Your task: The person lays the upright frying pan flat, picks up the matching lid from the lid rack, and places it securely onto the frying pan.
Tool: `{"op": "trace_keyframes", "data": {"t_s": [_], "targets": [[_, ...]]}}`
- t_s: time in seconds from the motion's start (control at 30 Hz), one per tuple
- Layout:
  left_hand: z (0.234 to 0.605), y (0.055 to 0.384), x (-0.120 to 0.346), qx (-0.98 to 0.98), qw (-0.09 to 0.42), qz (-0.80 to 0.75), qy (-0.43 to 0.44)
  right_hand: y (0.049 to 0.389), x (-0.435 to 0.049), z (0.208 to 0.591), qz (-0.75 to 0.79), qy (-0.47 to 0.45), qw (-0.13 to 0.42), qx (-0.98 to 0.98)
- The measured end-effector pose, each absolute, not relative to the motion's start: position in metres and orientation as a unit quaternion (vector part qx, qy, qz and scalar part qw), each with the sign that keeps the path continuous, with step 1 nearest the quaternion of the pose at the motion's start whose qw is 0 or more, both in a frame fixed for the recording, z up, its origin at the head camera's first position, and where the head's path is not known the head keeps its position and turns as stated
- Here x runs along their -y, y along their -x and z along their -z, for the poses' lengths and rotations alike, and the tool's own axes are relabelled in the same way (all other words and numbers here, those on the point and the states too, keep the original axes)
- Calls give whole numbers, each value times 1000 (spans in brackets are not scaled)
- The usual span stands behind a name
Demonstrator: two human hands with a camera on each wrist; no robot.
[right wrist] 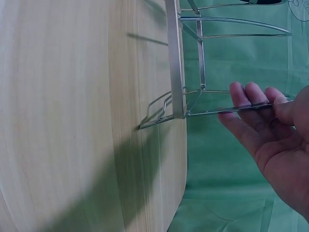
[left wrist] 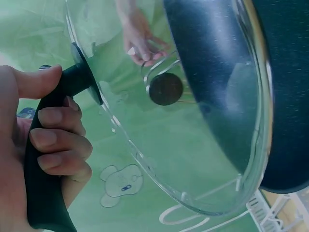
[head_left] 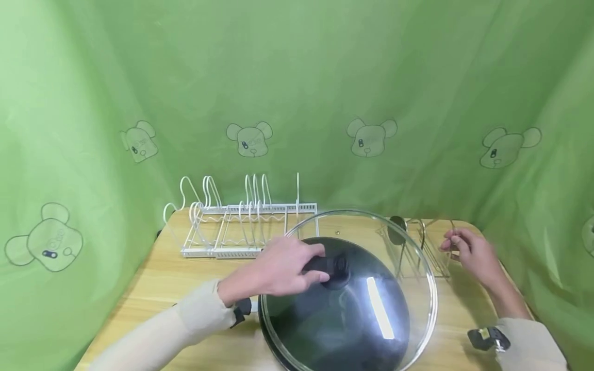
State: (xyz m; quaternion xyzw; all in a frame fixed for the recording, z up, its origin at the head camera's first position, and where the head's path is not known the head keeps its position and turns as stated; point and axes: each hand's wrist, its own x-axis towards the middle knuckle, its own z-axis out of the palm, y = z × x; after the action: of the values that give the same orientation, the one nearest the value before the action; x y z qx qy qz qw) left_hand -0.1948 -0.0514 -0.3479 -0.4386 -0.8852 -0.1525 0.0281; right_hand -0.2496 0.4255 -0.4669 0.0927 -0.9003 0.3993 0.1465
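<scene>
My left hand [head_left: 285,268] grips the black handle [left wrist: 46,179] of a large clear glass lid [head_left: 431,304], fingers curled round it. Steeply tilted in the left wrist view, the lid overlaps a dark frying pan [left wrist: 289,125] in the head view. The pan's inside shows through the glass. At the right, my right hand [head_left: 471,252] pinches a rail of a small metal wire rack [right wrist: 175,58] between thumb and fingers. The rack stands on the table's far right part, with a dark round disc [head_left: 396,230] at its left end.
A white wire dish rack [head_left: 246,253] with upright loops stands at the back left of the wooden table [head_left: 153,288]. Green curtain [head_left: 297,77] with mouse-like faces hangs close behind and on both sides. A small round bit [head_left: 337,232] lies between the racks.
</scene>
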Motion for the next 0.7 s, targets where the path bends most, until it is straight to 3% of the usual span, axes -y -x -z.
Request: {"op": "trace_keyframes", "data": {"t_s": [0.7], "targets": [[398, 189, 47, 901, 22, 46, 432, 247, -426, 472, -400, -89, 152, 899]]}}
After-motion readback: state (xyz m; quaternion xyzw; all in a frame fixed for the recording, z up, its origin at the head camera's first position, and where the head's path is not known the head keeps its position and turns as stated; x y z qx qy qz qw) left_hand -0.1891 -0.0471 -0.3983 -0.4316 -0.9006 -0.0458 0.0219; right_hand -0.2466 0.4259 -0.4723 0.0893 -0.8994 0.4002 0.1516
